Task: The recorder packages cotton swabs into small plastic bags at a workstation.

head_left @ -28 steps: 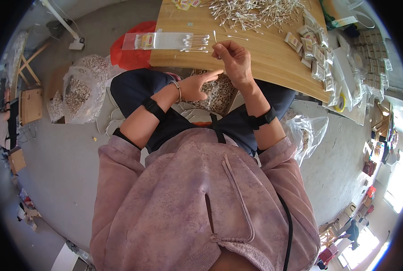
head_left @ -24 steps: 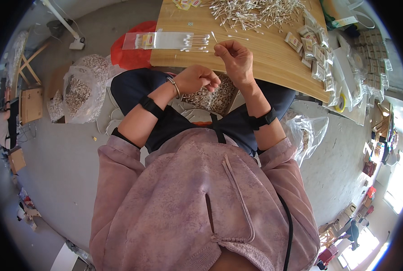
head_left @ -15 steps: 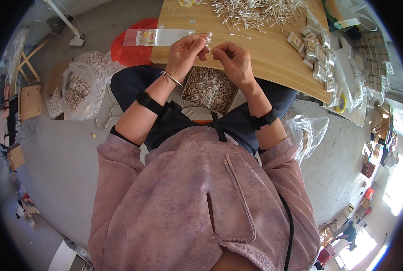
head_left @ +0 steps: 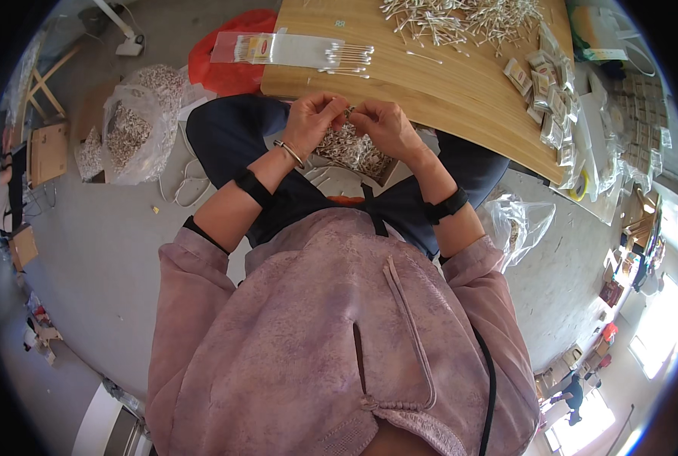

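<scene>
My left hand (head_left: pixel 314 124) and my right hand (head_left: pixel 389 131) meet fingertip to fingertip above an open box of cotton swabs (head_left: pixel 359 156) between my thighs. Thumb and fingers are pinched together on both; whatever small thing lies between the fingertips is hidden. On the table beyond them is a flat clear plastic sleeve (head_left: pixel 301 52) with a small labelled pack (head_left: pixel 260 49) of swabs inside its left part. A short row of cotton swabs (head_left: pixel 352 55) lies at the sleeve's right end.
A loose heap of cotton swabs (head_left: pixel 472 21) covers the back of the wooden table (head_left: pixel 430 87). Filled small packs (head_left: pixel 548 95) pile up at its right edge. A red plastic bag (head_left: pixel 229 64) hangs by the left edge; a clear bag of swabs (head_left: pixel 137 133) stands on the floor.
Both hands have drawn back from the table edge toward me, down over the box. The swab row and the sleeve's right part now show uncovered. My view has shifted slightly.
</scene>
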`<action>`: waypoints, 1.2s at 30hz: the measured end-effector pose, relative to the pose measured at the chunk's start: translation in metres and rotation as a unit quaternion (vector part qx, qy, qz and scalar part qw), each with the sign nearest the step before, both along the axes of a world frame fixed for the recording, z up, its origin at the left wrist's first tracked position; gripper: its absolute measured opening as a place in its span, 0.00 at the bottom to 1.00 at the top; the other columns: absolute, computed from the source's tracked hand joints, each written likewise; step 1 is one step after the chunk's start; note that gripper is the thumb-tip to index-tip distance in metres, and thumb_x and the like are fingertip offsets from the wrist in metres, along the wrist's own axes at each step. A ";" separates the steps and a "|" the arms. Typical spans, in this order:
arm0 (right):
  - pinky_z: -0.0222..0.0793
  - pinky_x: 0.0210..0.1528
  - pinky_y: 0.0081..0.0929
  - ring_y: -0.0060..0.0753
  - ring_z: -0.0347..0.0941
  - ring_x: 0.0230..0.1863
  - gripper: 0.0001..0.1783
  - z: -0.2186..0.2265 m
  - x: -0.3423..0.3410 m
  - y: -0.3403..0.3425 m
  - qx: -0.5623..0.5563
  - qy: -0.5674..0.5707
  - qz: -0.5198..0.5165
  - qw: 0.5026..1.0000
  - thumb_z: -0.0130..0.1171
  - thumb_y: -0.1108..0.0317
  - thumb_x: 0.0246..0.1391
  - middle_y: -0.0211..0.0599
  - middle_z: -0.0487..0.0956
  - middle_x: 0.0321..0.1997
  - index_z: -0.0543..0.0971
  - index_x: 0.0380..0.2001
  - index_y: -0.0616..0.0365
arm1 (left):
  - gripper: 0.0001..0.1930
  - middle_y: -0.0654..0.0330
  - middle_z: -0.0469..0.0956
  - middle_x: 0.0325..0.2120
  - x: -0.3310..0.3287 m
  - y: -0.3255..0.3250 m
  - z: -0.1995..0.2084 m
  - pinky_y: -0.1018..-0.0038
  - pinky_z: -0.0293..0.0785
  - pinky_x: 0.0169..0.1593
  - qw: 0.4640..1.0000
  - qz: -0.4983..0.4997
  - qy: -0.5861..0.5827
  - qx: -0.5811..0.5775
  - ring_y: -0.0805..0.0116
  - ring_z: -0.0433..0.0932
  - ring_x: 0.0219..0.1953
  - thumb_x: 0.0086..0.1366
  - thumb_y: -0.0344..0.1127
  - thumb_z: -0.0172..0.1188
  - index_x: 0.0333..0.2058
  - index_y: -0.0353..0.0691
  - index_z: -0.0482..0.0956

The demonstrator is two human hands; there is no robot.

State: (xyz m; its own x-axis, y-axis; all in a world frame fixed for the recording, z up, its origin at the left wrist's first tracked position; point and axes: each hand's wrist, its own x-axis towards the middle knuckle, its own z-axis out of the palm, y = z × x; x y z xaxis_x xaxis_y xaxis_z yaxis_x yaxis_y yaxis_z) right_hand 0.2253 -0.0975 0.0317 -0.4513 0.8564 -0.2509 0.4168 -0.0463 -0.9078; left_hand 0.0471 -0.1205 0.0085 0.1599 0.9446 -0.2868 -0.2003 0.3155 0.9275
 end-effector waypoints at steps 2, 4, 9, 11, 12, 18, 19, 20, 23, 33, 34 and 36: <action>0.69 0.29 0.22 0.24 0.74 0.24 0.08 -0.003 -0.005 0.003 -0.026 0.028 -0.017 0.999 0.60 0.69 0.50 0.35 0.79 0.22 0.79 0.28 0.64 | 0.09 0.65 0.76 0.21 -0.003 0.002 -0.003 0.83 0.67 0.28 1.000 -0.027 0.002 0.008 0.80 0.71 0.23 0.64 0.34 0.56 0.34 0.34 0.78; 0.70 0.31 0.25 0.29 0.74 0.26 0.08 -0.005 -0.009 0.006 0.071 -0.037 -0.027 0.996 0.61 0.67 0.49 0.35 0.78 0.23 0.80 0.28 0.62 | 0.09 0.65 0.76 0.21 -0.008 0.005 -0.005 0.82 0.69 0.29 0.999 -0.042 0.030 -0.001 0.80 0.72 0.23 0.63 0.35 0.58 0.34 0.34 0.78; 0.69 0.39 0.36 0.41 0.72 0.36 0.08 -0.021 -0.011 0.023 0.302 -0.168 -0.066 0.936 0.64 0.60 0.43 0.31 0.76 0.28 0.81 0.23 0.52 | 0.11 0.61 0.76 0.24 -0.019 0.017 0.001 0.76 0.72 0.33 0.926 0.038 0.349 0.140 0.71 0.74 0.26 0.56 0.34 0.63 0.37 0.38 0.77; 0.68 0.43 0.34 0.38 0.69 0.40 0.10 -0.026 -0.015 0.028 0.353 -0.218 -0.038 0.909 0.66 0.59 0.40 0.31 0.74 0.31 0.81 0.26 0.50 | 0.14 0.58 0.75 0.26 -0.021 0.025 0.003 0.72 0.72 0.35 0.888 0.048 0.420 0.179 0.64 0.75 0.28 0.52 0.33 0.65 0.39 0.41 0.77; 0.68 0.43 0.34 0.38 0.69 0.40 0.10 -0.028 -0.017 0.030 0.351 -0.219 -0.037 0.910 0.66 0.59 0.40 0.31 0.74 0.31 0.81 0.26 0.50 | 0.16 0.58 0.74 0.30 -0.022 0.030 0.001 0.70 0.72 0.39 0.857 0.057 0.447 0.251 0.62 0.73 0.33 0.51 0.33 0.65 0.40 0.41 0.76; 0.68 0.43 0.35 0.40 0.69 0.40 0.17 -0.034 -0.017 0.039 0.374 -0.214 -0.117 0.895 0.67 0.61 0.39 0.32 0.74 0.34 0.79 0.36 0.51 | 0.21 0.59 0.70 0.39 -0.018 0.045 -0.014 0.69 0.71 0.45 0.804 0.049 0.484 0.341 0.59 0.70 0.44 0.50 0.36 0.67 0.44 0.42 0.76; 0.68 0.43 0.36 0.40 0.69 0.40 0.17 -0.035 -0.016 0.038 0.370 -0.214 -0.109 0.897 0.68 0.61 0.39 0.32 0.74 0.34 0.79 0.35 0.52 | 0.20 0.59 0.69 0.40 -0.018 0.046 -0.015 0.68 0.70 0.45 0.806 0.027 0.481 0.343 0.59 0.69 0.45 0.51 0.35 0.66 0.44 0.42 0.76; 0.68 0.43 0.36 0.40 0.69 0.40 0.17 -0.036 -0.015 0.037 0.366 -0.214 -0.101 0.900 0.68 0.61 0.39 0.32 0.74 0.34 0.79 0.34 0.53 | 0.20 0.59 0.69 0.40 -0.017 0.047 -0.017 0.68 0.70 0.45 0.808 0.027 0.480 0.342 0.59 0.69 0.45 0.51 0.35 0.66 0.44 0.42 0.76; 0.68 0.43 0.35 0.40 0.69 0.39 0.16 -0.035 -0.012 0.036 0.354 -0.204 -0.083 0.909 0.67 0.62 0.40 0.33 0.74 0.35 0.80 0.34 0.53 | 0.18 0.60 0.69 0.38 -0.015 0.050 -0.020 0.67 0.70 0.45 0.791 0.021 0.483 0.374 0.60 0.70 0.41 0.49 0.33 0.67 0.40 0.42 0.78; 0.68 0.44 0.34 0.38 0.69 0.40 0.17 -0.031 -0.003 0.049 0.359 -0.206 -0.028 0.910 0.55 0.75 0.43 0.30 0.73 0.35 0.81 0.35 0.39 | 0.09 0.61 0.71 0.35 -0.014 0.050 -0.025 0.70 0.71 0.41 0.812 0.027 0.450 0.371 0.62 0.70 0.39 0.50 0.32 0.67 0.33 0.43 0.81; 0.68 0.44 0.34 0.37 0.69 0.41 0.18 -0.031 -0.001 0.049 0.372 -0.219 -0.016 0.902 0.55 0.75 0.43 0.29 0.72 0.35 0.81 0.36 0.38 | 0.08 0.62 0.72 0.35 -0.015 0.050 -0.025 0.70 0.72 0.41 0.807 0.032 0.453 0.376 0.62 0.71 0.38 0.50 0.32 0.67 0.32 0.44 0.82; 0.69 0.44 0.34 0.37 0.69 0.41 0.18 -0.029 0.006 0.047 0.386 -0.232 -0.004 0.893 0.54 0.75 0.43 0.29 0.72 0.35 0.81 0.36 0.37 | 0.08 0.62 0.72 0.34 -0.014 0.050 -0.026 0.70 0.72 0.41 0.806 0.036 0.451 0.381 0.62 0.71 0.38 0.50 0.32 0.67 0.31 0.43 0.82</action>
State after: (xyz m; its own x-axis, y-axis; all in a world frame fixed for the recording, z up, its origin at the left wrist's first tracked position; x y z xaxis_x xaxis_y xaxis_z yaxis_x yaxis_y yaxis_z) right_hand 0.2315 -0.0505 0.0026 -0.4448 0.8580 0.2570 0.7593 0.5134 -0.3997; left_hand 0.0334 -0.0703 -0.0178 0.1485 0.8988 0.4124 0.6711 -0.3979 0.6256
